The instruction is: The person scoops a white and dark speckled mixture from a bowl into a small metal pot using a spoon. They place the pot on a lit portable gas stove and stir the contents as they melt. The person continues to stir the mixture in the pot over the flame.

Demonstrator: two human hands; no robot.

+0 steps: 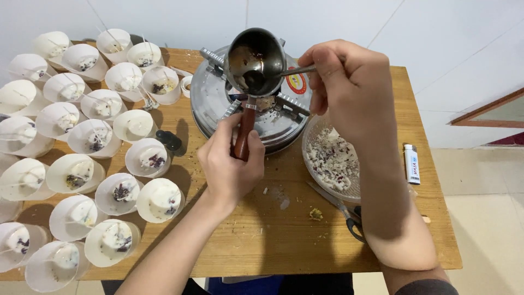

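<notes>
Gripping the reddish-brown wooden handle (244, 133) of a small metal melting pot (255, 61), the person's left hand (232, 164) closes in a firm fist around the grip and tilts the pot so its dark inside faces the head camera, above a round silver portable stove (213, 104) at the back middle of a wooden table (262, 240). The right hand (352, 87), fingers pinched tight on the shaft of a metal spoon (275, 72), holds the spoon's bowl inside the pot, against its lower wall. Just right of the stove, partly hidden under the right forearm, a clear glass bowl (333, 161) holds white chips mixed with purple bits. Scissors (344, 213) lie beside the bowl, their dark handle near the right forearm, and a white lighter (412, 164) rests close to the table's right edge. White cups (158, 199) crowd the whole left half of the table up to and over its left edge, many filled with white wax flecked with dried petals and set with thin wicks; the nearest stands just beside the left wrist. A small dark bottle (169, 140) lies between the cups and the stove. Bare wood shows only along the front of the table, between the two forearms, dotted with crumbs. Beyond the right edge, pale floor tiles show.
</notes>
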